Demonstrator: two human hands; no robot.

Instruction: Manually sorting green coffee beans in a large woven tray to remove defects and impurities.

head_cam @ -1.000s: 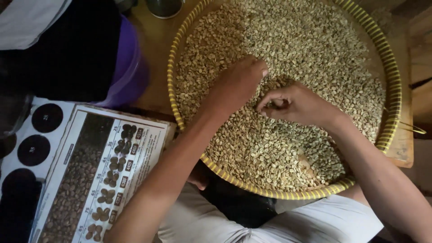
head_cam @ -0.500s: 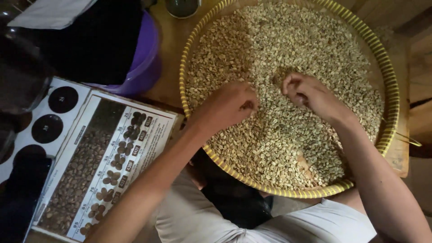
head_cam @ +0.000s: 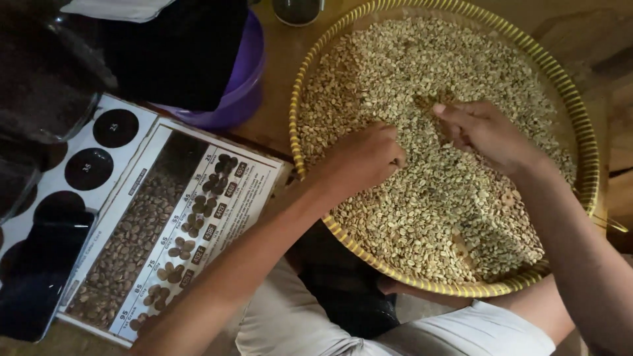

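Left hand (head_cam: 361, 160): curled shut, fingertips buried in pale beans (head_cam: 422, 198), centre frame.
Right hand (head_cam: 484, 130): fingers pinched together over beans, right of centre.
Tray (head_cam: 300, 118): woven, yellow-rimmed, right half of frame.
Progress: appeared mid-sort; most beans unpicked.

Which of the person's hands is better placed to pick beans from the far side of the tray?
Probably the right hand: it lies farther up the pale green coffee beans, fingertips pointing outward. The left hand is curled near the woven tray's near-left rim.

beans (head_cam: 422, 59) in basket (head_cam: 575, 99), chart (head_cam: 175, 224) left (bowl (head_cam: 245, 79) behind)
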